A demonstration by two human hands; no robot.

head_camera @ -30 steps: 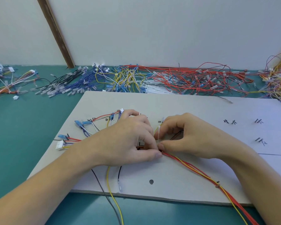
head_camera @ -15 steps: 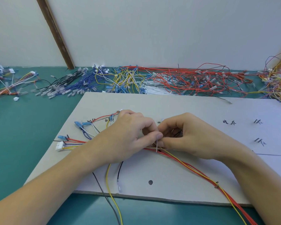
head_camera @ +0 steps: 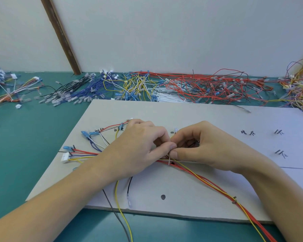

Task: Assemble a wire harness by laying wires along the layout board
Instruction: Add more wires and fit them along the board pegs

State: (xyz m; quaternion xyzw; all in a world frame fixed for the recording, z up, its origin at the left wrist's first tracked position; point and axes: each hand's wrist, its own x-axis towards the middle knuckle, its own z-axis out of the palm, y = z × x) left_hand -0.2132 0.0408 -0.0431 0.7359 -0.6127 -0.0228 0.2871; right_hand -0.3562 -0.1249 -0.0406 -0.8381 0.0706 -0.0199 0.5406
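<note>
My hands have closed in thumb to thumb: left hand [head_camera: 140, 145] and right hand [head_camera: 206, 147] now pinch the tie [head_camera: 169, 158] around the wires [head_camera: 199, 179], ready to cinch.

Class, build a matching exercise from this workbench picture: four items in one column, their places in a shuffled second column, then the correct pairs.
Items
1. white multi-pin connector
2. pile of red wires
3. brown wooden strip
4. small white tie

Places
A. leaning against the wall
B. left edge of the layout board
C. between the fingertips of the left hand and right hand
D. on the green table beyond the board

Pairs: 1-B, 2-D, 3-A, 4-C
</note>
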